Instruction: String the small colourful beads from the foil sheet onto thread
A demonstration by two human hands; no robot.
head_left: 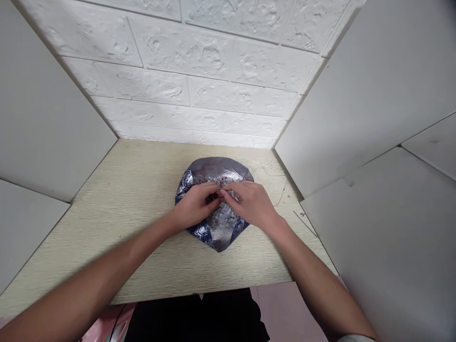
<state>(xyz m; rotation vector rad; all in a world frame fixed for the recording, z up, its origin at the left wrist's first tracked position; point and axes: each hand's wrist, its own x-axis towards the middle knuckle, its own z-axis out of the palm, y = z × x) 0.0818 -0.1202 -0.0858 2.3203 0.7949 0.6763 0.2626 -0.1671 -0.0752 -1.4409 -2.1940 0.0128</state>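
Silver-and-navy foil sheet (217,228), lying on the bench (107,247), dusted with multicoloured specks (213,179). Left hand (194,205) and right hand (251,204) curled, nearly closed, fingertips meeting over the sheet's centre; anything pinched hidden, hold uncertain. Low, close pinching: steady control, specks undisturbed.

Illumination is bright, even and diffuse; no light source appears in the frame. The embossed white brick wall panel (181,61) shows only soft relief shading. Specular glare falls on the silver foil sheet (217,170). Faint, soft-edged shadows lie under the left hand (194,205) and right hand (251,204). Wide-angle distortion bends lines toward the frame edges, and the left forearm (81,270) appears slightly soft.
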